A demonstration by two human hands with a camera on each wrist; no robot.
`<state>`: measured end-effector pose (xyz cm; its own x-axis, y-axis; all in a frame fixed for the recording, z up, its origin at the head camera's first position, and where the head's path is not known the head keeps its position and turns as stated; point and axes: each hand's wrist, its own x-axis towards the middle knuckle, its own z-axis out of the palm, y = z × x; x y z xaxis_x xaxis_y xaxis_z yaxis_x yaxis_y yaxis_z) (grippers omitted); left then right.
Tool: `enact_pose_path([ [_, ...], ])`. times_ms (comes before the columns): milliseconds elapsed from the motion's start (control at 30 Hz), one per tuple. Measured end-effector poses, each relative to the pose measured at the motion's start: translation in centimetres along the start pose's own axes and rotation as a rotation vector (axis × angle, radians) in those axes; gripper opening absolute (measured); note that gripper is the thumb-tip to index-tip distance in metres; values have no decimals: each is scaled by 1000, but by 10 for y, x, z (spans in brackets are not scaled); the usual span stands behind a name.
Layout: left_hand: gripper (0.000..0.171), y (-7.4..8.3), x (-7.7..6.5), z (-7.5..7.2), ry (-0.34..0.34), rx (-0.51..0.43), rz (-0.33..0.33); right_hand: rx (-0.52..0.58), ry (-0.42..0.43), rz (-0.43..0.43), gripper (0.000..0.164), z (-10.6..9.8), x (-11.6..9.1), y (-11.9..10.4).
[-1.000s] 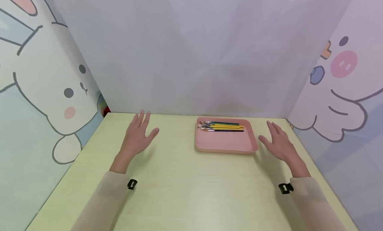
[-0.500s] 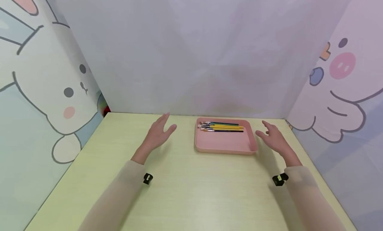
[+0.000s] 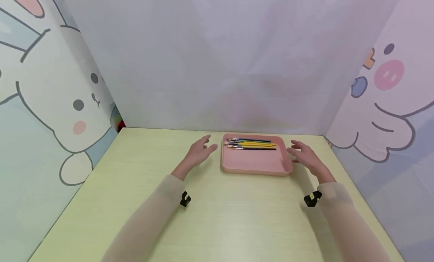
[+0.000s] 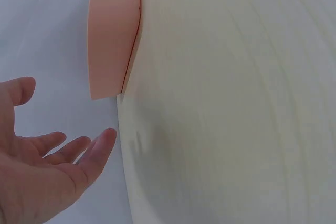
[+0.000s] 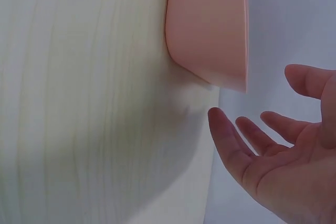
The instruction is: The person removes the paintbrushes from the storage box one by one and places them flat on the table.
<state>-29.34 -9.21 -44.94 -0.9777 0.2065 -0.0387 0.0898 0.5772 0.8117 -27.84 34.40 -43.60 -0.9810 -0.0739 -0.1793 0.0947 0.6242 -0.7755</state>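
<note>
A shallow pink tray [image 3: 255, 164] sits toward the back of the table, right of centre. Several paintbrushes [image 3: 252, 144] with yellow, dark and green handles lie side by side along its far half. My left hand [image 3: 197, 153] hovers just left of the tray, fingers loosely bent, holding nothing. On the other side, my right hand [image 3: 306, 156] is close to the tray's right end, also holding nothing. Both wrist views show the tray's pink wall [image 4: 113, 30] apart from the fingertips, and likewise the fingers [image 5: 226, 135] of the right hand have a gap before it.
The pale wooden table [image 3: 237, 216] extends in front of the tray. A plain whitish backdrop [image 3: 217, 66] rises behind the table's far edge. Side panels printed with a cartoon rabbit [image 3: 68, 85] and a cartoon pig [image 3: 390, 103] stand left and right.
My left hand has moved right, from the table's left part to near the tray. My right hand has shifted slightly left toward the tray, its fingers bending more. Tray and paintbrushes stay in place.
</note>
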Motion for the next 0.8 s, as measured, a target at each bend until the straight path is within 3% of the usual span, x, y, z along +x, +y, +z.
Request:
enact_pose_path([
  [367,70,3,15,31,-102,-174,-134,34,-59,94,72,7,8,3],
  [800,61,7,22,47,-116,-129,-129,2,-58,123,67,15,16,10],
])
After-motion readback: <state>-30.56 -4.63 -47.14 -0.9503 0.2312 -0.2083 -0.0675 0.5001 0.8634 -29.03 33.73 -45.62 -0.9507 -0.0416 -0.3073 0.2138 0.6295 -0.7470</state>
